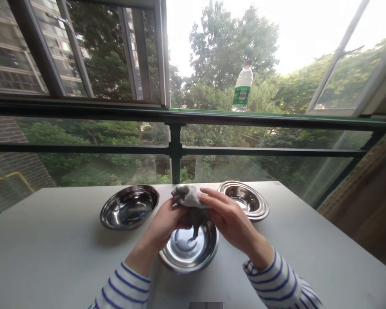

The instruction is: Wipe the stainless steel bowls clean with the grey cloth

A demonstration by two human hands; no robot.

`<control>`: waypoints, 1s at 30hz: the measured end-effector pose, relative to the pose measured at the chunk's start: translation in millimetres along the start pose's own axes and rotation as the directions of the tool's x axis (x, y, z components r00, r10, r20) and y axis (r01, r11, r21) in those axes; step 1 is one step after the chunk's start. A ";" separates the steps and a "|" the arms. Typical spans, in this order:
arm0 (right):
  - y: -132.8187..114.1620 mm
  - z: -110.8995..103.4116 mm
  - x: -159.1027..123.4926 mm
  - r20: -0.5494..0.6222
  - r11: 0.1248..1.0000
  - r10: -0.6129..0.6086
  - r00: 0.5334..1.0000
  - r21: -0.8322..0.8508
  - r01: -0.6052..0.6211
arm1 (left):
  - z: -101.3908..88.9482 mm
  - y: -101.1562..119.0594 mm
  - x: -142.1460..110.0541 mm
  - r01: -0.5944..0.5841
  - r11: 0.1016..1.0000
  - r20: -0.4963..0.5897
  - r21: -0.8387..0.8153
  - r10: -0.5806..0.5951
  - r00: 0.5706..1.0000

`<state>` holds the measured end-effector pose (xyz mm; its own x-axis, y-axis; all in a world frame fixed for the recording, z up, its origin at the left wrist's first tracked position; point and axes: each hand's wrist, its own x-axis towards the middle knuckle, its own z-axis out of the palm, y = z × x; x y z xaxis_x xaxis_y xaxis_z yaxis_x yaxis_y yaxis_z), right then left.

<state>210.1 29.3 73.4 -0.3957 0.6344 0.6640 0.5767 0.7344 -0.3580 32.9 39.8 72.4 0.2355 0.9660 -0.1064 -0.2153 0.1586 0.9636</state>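
Note:
A crumpled grey and white cloth [189, 196] is pinched between my two hands, and a darker part of it [197, 221] hangs down. My left hand [166, 223] holds it from below and the side. My right hand [231, 220] lies over its right end, fingers on top. Both hands are above a stainless steel bowl [189, 253] at the front, and the hanging part dangles over its inside. Much of the bowl's far rim is hidden behind my hands.
Two more steel bowls stand on the white table [45, 244]: one at left [129, 207] and a stacked-looking one at back right [244, 199]. Beyond the table's far edge run a glass balcony railing [175, 148] and open windows. A plastic water bottle [242, 86] stands above the rail.

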 end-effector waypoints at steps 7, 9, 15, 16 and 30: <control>-9.2 1.3 -1.6 0.296 0.950 -0.120 0.948 -0.243 0.197 | -7.8 6.3 1.9 0.053 0.911 0.148 -0.409 0.009 0.989; -9.2 2.7 -2.3 0.298 0.969 -0.110 0.948 -0.182 0.170 | -4.9 6.6 0.7 -0.016 0.948 0.038 -0.317 0.029 0.999; 0.1 5.6 -2.2 0.123 0.965 0.192 0.974 0.155 -0.210 | 0.2 5.8 -2.0 -0.066 0.966 -0.005 -0.250 0.067 0.998; 1.0 5.8 -1.6 0.148 0.938 0.229 0.962 0.231 -0.258 | -0.3 6.0 -1.9 -0.062 0.964 0.008 -0.259 0.066 0.998; 3.4 -8.0 3.1 0.085 0.870 0.397 0.914 0.283 -0.404 | -12.5 6.7 3.4 -0.403 0.900 -0.492 0.163 0.428 0.758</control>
<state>216.6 31.8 79.6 -0.1930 0.8919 0.4091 0.4595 0.4505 -0.7654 20.4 46.7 75.4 -0.3799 0.9005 0.2116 -0.1342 -0.2799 0.9506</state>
